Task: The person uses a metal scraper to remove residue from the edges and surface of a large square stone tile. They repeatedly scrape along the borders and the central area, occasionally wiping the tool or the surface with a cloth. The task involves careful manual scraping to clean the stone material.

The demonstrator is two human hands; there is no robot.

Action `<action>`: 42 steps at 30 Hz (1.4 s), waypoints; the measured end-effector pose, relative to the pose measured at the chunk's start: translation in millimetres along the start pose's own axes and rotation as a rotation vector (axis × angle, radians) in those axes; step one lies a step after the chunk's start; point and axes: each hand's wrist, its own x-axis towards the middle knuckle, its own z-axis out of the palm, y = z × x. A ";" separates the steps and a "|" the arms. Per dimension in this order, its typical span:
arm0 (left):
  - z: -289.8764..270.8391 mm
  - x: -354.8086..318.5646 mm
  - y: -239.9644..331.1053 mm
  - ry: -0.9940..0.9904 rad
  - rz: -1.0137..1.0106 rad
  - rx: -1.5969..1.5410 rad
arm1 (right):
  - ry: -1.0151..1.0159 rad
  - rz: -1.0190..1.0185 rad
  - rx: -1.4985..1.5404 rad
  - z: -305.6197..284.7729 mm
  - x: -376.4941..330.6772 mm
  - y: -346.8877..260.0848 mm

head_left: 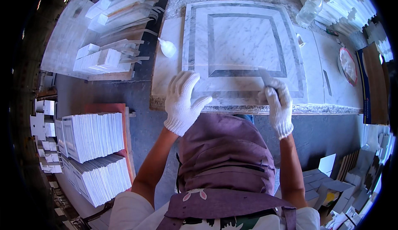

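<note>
Blade (264,77) juts from right fingers (271,94) over marbled panel (244,39).

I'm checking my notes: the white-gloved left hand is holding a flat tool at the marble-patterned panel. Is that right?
The side is wrong: in the head view, the white-gloved right hand holds the flat tool at the marble-patterned panel.

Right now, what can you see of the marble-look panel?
The panel is squarish, stone-like, white with grey veining and two nested grey bands, lying flat on the worktable. The left hand is at its near-left corner; the right hand holds a flat tool at its near side, contact unclear.
</note>
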 end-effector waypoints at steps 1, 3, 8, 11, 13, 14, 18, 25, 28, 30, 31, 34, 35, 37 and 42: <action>3.4 4.3 -0.1 -0.024 0.001 0.011 | -0.054 0.042 0.058 -4.3 -8.7 -3.2; 5.1 12.4 2.9 -0.094 -0.026 0.033 | -0.167 0.129 0.179 -16.2 -26.5 -8.2; 13.0 21.2 7.6 -0.239 -0.113 0.054 | -0.398 0.244 0.638 -38.1 -61.5 -2.7; 19.8 21.3 8.3 -0.243 -0.119 0.087 | -0.477 0.316 0.654 -42.5 -75.1 1.5; 21.2 25.5 13.3 -0.261 -0.134 0.108 | -0.514 0.304 0.575 -40.4 -76.3 3.7; 21.5 27.4 14.9 -0.271 -0.140 0.118 | -0.526 0.270 0.508 -35.8 -75.0 4.8; 26.4 28.9 11.2 -0.257 -0.168 0.091 | -0.540 0.239 0.339 -20.9 -70.5 -3.4; 31.3 25.9 -16.4 0.032 -0.236 -0.213 | -0.377 0.538 0.388 -20.7 -78.9 -19.9; 18.1 26.7 -9.1 -0.065 -0.191 -0.167 | -0.275 0.578 0.404 -25.0 -85.2 -18.3; 12.0 22.8 -0.4 -0.111 -0.027 -0.140 | -0.250 0.535 0.374 -23.7 -84.7 -20.5; 9.9 20.9 1.3 -0.138 -0.016 -0.156 | -0.238 0.515 0.359 -23.3 -84.9 -21.8; 6.5 18.6 -0.7 -0.144 -0.083 -0.271 | -0.303 0.278 0.096 -26.9 -80.6 -20.6; 3.5 20.7 -2.8 -0.215 -0.097 -0.183 | -0.336 0.195 -0.044 -27.8 -78.6 -22.5; -5.1 28.0 -3.5 -0.352 -0.126 -0.007 | -0.333 0.282 -0.039 -27.8 -78.4 -26.4; -10.1 4.7 13.5 -0.321 0.022 -0.229 | -0.240 0.510 0.084 -25.7 -79.0 -33.2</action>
